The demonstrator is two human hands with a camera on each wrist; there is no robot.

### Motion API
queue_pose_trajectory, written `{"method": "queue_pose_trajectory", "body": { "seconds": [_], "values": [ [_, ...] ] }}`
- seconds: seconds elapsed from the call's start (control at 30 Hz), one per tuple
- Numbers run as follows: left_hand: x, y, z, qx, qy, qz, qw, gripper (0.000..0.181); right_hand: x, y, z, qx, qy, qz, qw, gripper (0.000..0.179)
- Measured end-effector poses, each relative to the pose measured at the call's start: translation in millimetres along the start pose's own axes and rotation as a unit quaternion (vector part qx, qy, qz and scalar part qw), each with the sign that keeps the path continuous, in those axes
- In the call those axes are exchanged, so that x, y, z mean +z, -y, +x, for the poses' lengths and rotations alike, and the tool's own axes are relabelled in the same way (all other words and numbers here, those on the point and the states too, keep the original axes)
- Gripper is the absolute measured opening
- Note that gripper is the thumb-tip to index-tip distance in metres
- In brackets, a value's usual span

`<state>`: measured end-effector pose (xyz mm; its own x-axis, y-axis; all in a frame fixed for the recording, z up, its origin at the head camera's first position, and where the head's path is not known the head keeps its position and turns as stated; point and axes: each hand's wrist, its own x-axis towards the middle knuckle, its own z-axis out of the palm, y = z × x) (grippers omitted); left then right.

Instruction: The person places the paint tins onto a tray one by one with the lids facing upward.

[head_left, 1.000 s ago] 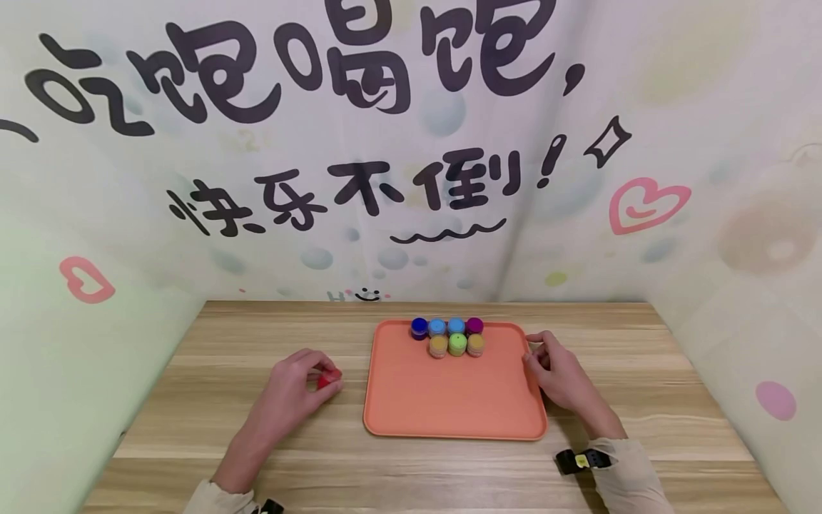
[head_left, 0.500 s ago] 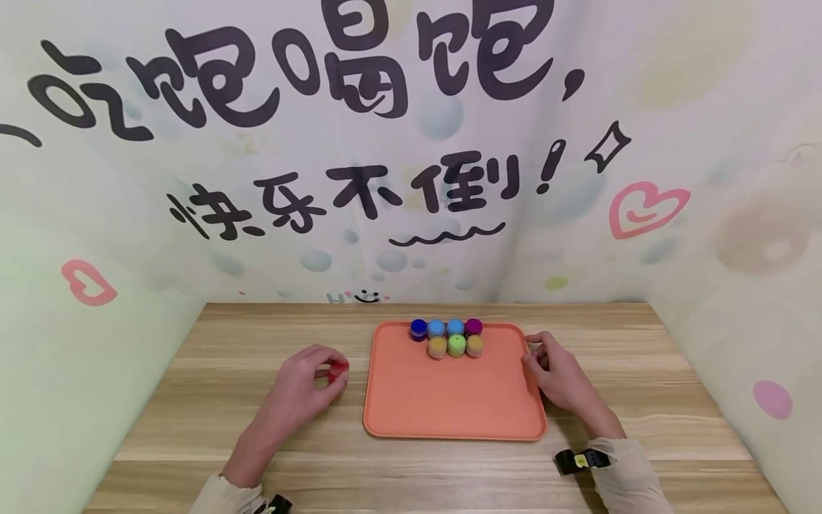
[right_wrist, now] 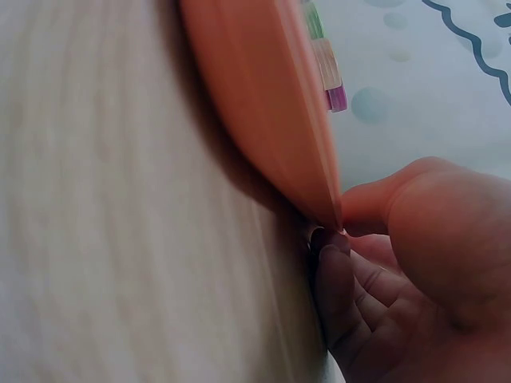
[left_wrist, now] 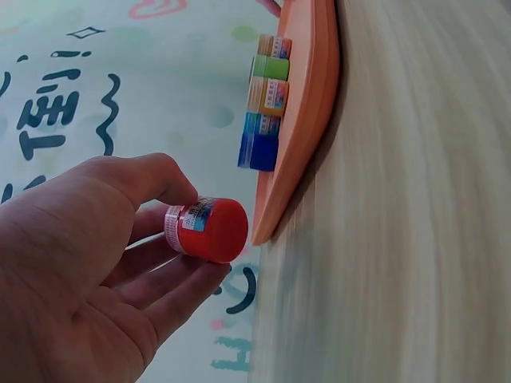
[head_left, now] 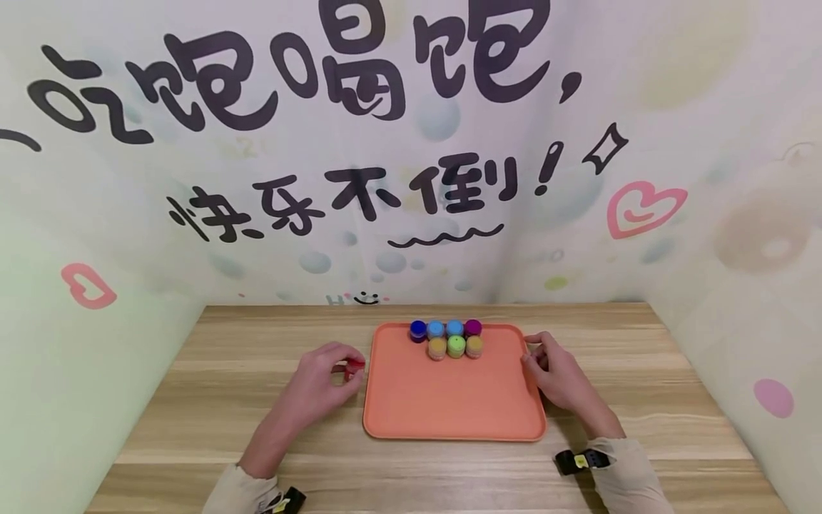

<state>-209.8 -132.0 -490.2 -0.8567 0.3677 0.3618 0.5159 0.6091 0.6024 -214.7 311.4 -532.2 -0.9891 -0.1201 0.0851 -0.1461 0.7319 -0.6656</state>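
Note:
Between its thumb and fingers, my left hand (head_left: 326, 378) grips a small red paint pot (left_wrist: 214, 229), just off the left edge of the orange tray (head_left: 449, 400). A label shows on the pot's side in the left wrist view. My right hand (head_left: 560, 373) pinches the tray's right rim, thumb on one side and fingertips at the underside. Toward the back of the tray stand two rows of paint pots: a dark blue pot (head_left: 418, 330), two light blue ones and a purple pot (head_left: 472, 328) behind; a green pot (head_left: 456, 346) between two tan ones in front.
The tray lies on a wood-grain table (head_left: 225, 400). A printed cloth wall (head_left: 359, 264) with large dark writing rises along the table's back edge, and pale walls close in both sides. Each wrist wears a black strap (head_left: 581, 461).
My left hand has moved right with the red paint pot, from the table area up to the tray's left edge. The right hand keeps its hold on the tray, and the other pots stay put.

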Motion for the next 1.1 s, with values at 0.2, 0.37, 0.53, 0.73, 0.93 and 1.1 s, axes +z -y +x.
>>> {"method": "queue_pose_trajectory", "body": {
  "seconds": [0.2,0.37,0.53,0.73,0.93,1.1],
  "values": [
    [7.4,-6.9,7.0,0.004,0.021,-0.013,0.9997,0.017,1.5,-1.5,-1.0,0.001,0.0,-0.001,1.0,0.035],
    [14.0,-10.8,12.2,0.012,0.023,-0.014,0.9996,0.02,2.1,-1.1,-1.6,0.004,0.0,0.002,1.0,0.034],
    [19.2,-12.8,19.2,0.016,0.012,-0.005,0.9998,0.026,2.2,-0.1,-1.8,0.006,0.001,0.001,1.0,0.034],
    [25.5,-14.7,27.6,0.032,0.023,0.002,0.9992,0.025,1.5,0.7,-2.4,0.005,-0.001,-0.002,1.0,0.035],
    [33.4,-18.1,36.2,0.044,0.028,-0.005,0.9986,0.022,2.7,-1.1,-1.5,0.004,-0.005,-0.004,1.0,0.035],
    [40.5,-19.0,44.2,0.063,0.031,-0.001,0.9975,0.019,3.0,-1.4,-1.4,0.006,-0.004,-0.004,1.0,0.035]
  ]
}}
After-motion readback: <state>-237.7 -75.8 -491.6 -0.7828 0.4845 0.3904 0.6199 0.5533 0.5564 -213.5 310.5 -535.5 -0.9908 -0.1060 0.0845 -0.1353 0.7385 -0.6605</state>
